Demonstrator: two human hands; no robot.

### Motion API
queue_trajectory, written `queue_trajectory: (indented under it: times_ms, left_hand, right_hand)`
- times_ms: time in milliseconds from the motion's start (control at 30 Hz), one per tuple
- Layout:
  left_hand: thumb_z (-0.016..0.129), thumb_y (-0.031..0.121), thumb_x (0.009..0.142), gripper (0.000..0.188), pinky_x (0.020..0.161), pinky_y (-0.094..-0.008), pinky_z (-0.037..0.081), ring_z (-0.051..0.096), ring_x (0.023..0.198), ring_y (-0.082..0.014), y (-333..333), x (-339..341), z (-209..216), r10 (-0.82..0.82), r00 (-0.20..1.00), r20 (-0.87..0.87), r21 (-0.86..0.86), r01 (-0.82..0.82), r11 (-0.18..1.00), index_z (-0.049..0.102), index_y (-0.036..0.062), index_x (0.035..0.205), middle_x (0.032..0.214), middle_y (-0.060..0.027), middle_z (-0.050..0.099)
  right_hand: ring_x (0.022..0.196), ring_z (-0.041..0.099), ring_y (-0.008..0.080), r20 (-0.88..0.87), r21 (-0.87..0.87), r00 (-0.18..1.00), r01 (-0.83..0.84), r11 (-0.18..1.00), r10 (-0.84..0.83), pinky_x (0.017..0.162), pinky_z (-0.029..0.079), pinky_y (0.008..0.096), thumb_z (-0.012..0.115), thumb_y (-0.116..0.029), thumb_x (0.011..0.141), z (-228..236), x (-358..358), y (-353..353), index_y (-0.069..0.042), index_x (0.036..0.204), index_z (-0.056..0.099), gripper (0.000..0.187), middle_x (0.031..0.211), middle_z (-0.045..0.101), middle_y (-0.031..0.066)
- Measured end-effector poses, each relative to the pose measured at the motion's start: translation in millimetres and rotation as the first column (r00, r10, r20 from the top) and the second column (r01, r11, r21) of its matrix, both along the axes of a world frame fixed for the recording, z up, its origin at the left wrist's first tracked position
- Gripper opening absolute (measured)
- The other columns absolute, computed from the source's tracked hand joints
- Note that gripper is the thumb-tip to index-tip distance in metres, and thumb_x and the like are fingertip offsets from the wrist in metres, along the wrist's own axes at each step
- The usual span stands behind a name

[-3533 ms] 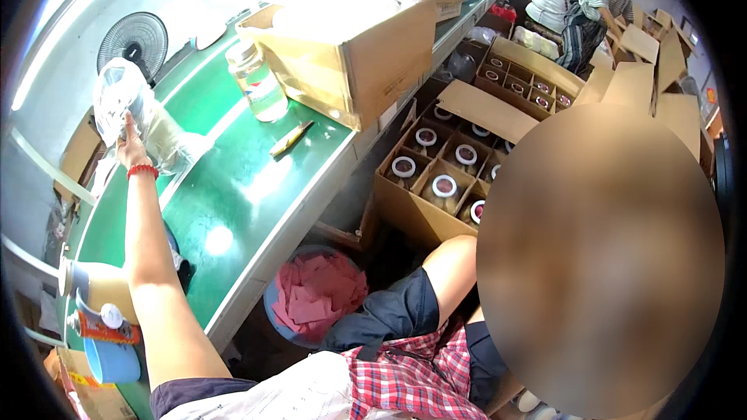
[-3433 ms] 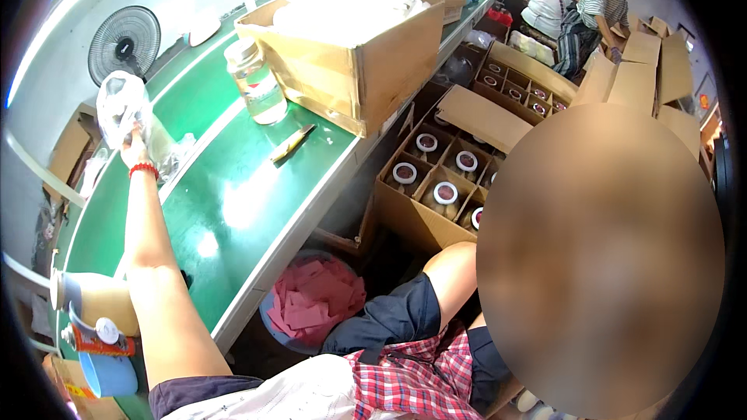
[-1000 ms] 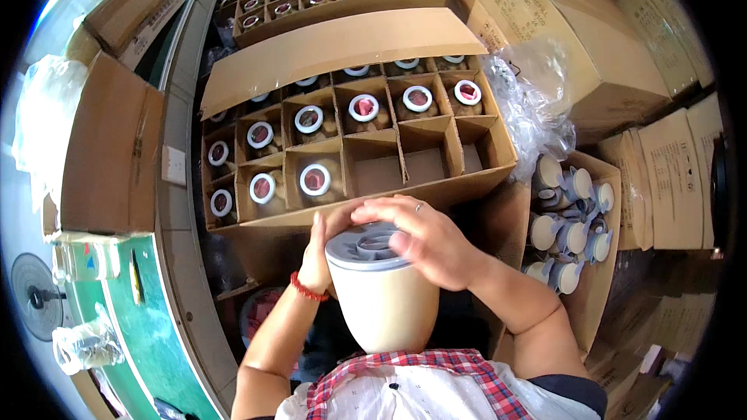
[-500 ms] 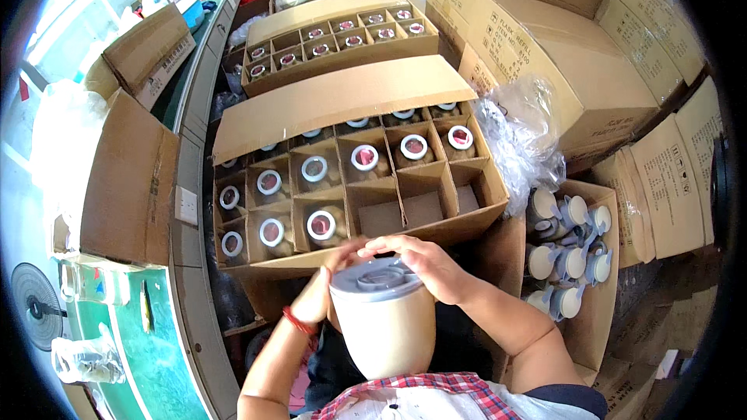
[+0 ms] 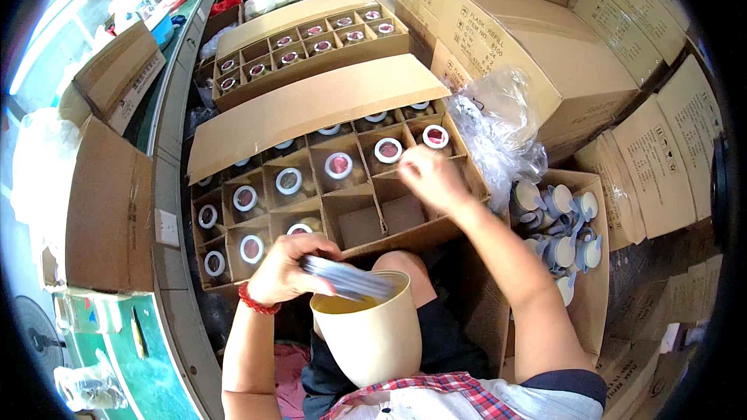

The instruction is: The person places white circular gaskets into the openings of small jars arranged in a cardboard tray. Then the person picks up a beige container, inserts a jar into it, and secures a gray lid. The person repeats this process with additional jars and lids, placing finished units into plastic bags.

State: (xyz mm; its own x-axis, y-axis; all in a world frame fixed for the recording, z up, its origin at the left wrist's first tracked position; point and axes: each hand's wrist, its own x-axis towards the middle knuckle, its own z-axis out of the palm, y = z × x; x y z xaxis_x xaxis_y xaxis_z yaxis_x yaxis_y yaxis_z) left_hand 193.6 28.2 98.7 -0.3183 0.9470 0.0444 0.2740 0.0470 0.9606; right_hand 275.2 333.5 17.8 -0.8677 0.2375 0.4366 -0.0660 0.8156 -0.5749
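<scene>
A cream flask body (image 5: 367, 342) stands open-mouthed in my lap, leaning against my shirt. My left hand (image 5: 292, 268) is closed on a grey lid (image 5: 350, 276), which is tilted and smeared by motion at the flask's rim. My right hand (image 5: 433, 179) is over the near cardboard carton (image 5: 440, 225), its fingers bent and pointing down beside a glass bottle with a white ring at its mouth (image 5: 388, 150). Those fingertips are blurred and partly hidden. Several similar bottles, such as the one with a pink patch inside its ring (image 5: 338, 166), stand in the carton's divided cells.
A second divided carton (image 5: 327, 58) of bottles stands behind. On the right, a box (image 5: 595, 311) holds several cream and blue-grey parts, with clear plastic wrap (image 5: 498, 124) nearby. Large cartons (image 5: 537, 54) are stacked at the back right. A green-topped bench (image 5: 156, 342) runs along the left.
The grey lid has come off the flask and is now in my left hand. My right hand has left the lid and moved forward over the carton. The view has shifted slightly.
</scene>
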Motion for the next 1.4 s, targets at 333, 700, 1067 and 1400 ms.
queue_trajectory:
  times_ms: [333,700,1067,1400]
  left_hand:
    - [0.042,0.031,0.102,0.043,0.093,-0.0340,0.049,0.062,0.105,-0.0231,29.8,-8.1,-69.2,0.445,0.126,0.886,-0.204,-0.759,0.619,0.050,-0.0002,0.129,0.115,-0.0124,0.063]
    - [0.022,0.048,0.101,0.064,0.095,-0.0468,0.051,0.056,0.116,-0.0410,60.0,3.0,-62.2,0.030,0.235,0.971,0.081,-0.446,0.891,0.034,0.0007,0.143,0.143,-0.0256,0.039]
    - [0.018,0.046,0.100,0.063,0.106,-0.0476,0.041,0.052,0.123,-0.0338,57.1,13.0,-62.5,-0.038,0.172,0.984,0.129,-0.553,0.823,0.044,0.0033,0.138,0.134,-0.0199,0.053]
    - [0.023,0.055,0.098,0.066,0.102,-0.0497,0.043,0.054,0.119,-0.0303,41.5,24.2,-52.7,0.093,0.095,0.991,-0.025,-0.554,0.832,0.046,0.0048,0.134,0.131,-0.0152,0.054]
  right_hand:
    - [0.124,0.045,0.0279,0.398,0.454,0.875,0.072,0.888,-0.275,0.108,0.024,0.0558,0.076,-0.027,0.075,-53.6,-7.4,115.2,-0.014,0.098,0.069,0.027,0.118,0.058,0.0071]
    - [0.127,0.043,0.0300,0.009,0.688,1.000,-0.007,0.726,0.002,0.111,0.020,0.0596,0.066,-0.023,0.085,118.4,29.2,51.8,-0.008,0.094,0.065,0.017,0.122,0.055,0.0148]
    - [0.122,0.049,0.0223,-0.040,0.806,0.850,-0.284,0.520,0.525,0.106,0.034,0.0580,0.060,-0.019,0.086,128.3,67.7,-93.4,-0.013,0.095,0.062,0.011,0.119,0.060,0.0093]
    - [0.125,0.049,0.0300,0.206,-0.546,0.907,-0.204,0.813,0.367,0.100,0.043,0.0405,0.058,-0.041,0.095,82.1,5.9,-39.0,-0.005,0.144,0.031,0.066,0.139,0.046,0.0229]
